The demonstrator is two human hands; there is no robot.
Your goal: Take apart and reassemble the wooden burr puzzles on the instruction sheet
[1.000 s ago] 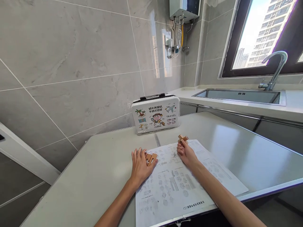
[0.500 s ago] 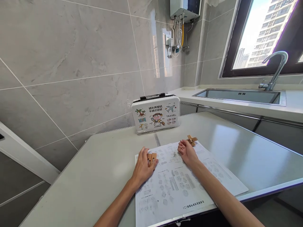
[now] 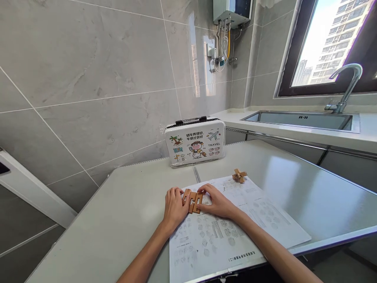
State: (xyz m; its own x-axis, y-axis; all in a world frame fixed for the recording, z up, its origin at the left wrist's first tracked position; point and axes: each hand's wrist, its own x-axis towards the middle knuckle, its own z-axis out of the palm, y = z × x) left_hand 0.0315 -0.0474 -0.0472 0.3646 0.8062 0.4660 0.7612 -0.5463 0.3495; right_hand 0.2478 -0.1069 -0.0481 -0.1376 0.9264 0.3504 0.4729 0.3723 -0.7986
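Three flat wooden puzzle pieces [image 3: 192,201] with cut-out slots lie side by side on a printed sheet [image 3: 218,251]. My left hand [image 3: 176,206] has its fingers closed around the left end of the row. At the other end, my right hand [image 3: 215,201] pinches the rightmost piece between thumb and fingers. An interlocked wooden cross-shaped puzzle [image 3: 239,175] rests near the sheet's far edge, beyond my right hand and apart from it. Small grey diagrams cover the sheet.
A white cartoon-printed case [image 3: 195,142] stands at the back of the pale table [image 3: 129,220], near the tiled wall. To the right is a counter with a sink [image 3: 300,119] and a tap [image 3: 346,88]. A wall-mounted heater [image 3: 232,11] hangs above.
My right hand has come back from the cross-shaped puzzle to the flat pieces by my left hand. A third flat piece now shows in the row. The cross-shaped puzzle stays in place.
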